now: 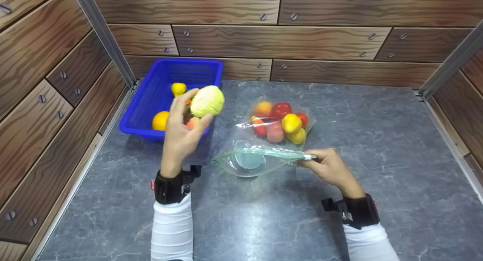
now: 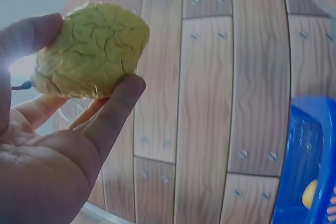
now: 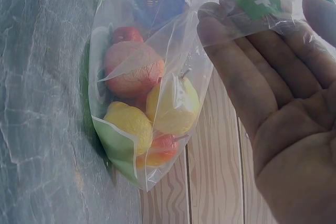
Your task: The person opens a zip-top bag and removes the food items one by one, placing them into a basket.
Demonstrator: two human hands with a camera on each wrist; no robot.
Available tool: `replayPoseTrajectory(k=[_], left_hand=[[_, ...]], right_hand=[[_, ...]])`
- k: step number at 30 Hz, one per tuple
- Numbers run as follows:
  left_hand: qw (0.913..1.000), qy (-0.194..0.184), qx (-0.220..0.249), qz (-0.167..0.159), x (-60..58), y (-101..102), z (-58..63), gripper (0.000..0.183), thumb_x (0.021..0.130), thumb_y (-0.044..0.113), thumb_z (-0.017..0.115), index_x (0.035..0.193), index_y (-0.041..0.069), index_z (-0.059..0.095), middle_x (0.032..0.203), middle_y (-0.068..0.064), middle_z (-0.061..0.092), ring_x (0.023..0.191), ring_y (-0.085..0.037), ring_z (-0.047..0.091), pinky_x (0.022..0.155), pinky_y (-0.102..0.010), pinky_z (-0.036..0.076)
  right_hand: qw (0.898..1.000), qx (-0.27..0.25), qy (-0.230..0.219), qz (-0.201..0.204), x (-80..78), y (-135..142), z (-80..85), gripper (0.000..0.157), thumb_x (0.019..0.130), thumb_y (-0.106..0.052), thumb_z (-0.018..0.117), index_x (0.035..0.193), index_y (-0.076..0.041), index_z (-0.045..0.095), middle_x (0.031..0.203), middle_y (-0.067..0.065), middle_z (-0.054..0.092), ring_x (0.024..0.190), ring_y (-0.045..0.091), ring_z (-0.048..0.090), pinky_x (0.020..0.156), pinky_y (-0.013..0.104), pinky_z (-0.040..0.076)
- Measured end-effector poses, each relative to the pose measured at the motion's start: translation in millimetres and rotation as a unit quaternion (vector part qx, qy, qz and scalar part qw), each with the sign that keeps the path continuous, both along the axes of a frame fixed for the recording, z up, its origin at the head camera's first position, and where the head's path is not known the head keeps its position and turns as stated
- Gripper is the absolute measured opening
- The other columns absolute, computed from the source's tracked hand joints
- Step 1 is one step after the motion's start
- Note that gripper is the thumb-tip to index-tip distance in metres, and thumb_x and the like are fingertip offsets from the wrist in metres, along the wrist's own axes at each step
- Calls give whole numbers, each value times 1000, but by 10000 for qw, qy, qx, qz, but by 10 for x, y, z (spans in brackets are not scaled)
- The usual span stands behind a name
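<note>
My left hand [image 1: 181, 130] grips a wrinkled yellow-green fruit [image 1: 207, 101] between thumb and fingers, above the right side of the blue basket [image 1: 132, 129]. In the left wrist view a dark stem sticks out of the fruit [image 2: 97, 51]; its exact kind I cannot tell. My right hand [image 1: 330, 166] pinches the right corner of a clear zip bag [image 1: 251, 166] with a green-edged mouth. The bag's mouth gapes toward me. Inside lie several fruits, among them a yellow pear [image 3: 173, 103], a lemon [image 3: 128, 124] and a pinkish-red round fruit [image 3: 134, 67].
An orange [image 1: 160, 121] and a small yellow fruit [image 1: 178, 89] lie in the basket, with a peach-coloured fruit [image 1: 192, 122] partly behind my left hand. The grey marbled table [image 1: 377, 132] is bounded by wood-patterned walls [image 1: 324, 44] at the back and sides.
</note>
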State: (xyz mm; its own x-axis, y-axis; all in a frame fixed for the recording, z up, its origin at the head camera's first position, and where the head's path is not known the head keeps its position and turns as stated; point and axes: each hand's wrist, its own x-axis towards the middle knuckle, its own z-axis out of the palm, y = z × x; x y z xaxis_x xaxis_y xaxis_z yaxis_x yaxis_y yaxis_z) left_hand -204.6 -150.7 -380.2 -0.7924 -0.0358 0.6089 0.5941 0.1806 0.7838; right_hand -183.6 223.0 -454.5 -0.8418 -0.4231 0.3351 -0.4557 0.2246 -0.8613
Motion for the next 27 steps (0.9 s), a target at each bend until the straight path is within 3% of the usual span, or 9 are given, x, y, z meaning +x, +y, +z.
replayPoseTrajectory(k=[7,16,19,23,27], left_hand=[[9963,-200,-170,813,-99,-145,-87,60,89,7,79,143,-1,54,130,-18,54,113,-28,63,91,-30,55],[9882,-582,-345,1374,-245,-267,-252,60,93,12,76,146,0,51,133,-22,51,115,-31,61,95,-45,54],[9796,-746,-663,1743,-289,-309,-315,60,93,15,76,146,2,52,132,-23,53,113,-32,60,95,-46,53],[9602,-910,-1190,2358,-347,-367,-390,60,91,17,77,144,3,55,134,-23,58,118,-38,58,99,-51,48],[9463,-1086,-1442,2680,-379,-422,-458,61,91,18,77,145,2,55,139,-22,58,126,-40,56,107,-53,44]], right_hand=[[9999,85,93,-67,-3,0,-4,9,90,11,69,96,13,74,89,24,75,79,2,72,70,20,60],[9998,159,49,-81,-4,-5,0,9,90,10,69,97,12,74,90,24,75,79,5,73,70,21,60],[9999,82,-12,-72,0,-10,1,9,90,11,68,98,14,73,90,25,75,80,6,73,72,20,60],[10000,6,-8,-15,12,-21,8,10,90,13,67,97,16,73,90,27,74,80,2,72,72,20,60],[10000,26,36,-12,19,-22,8,9,90,13,67,96,15,73,89,26,74,79,0,70,69,19,59]])
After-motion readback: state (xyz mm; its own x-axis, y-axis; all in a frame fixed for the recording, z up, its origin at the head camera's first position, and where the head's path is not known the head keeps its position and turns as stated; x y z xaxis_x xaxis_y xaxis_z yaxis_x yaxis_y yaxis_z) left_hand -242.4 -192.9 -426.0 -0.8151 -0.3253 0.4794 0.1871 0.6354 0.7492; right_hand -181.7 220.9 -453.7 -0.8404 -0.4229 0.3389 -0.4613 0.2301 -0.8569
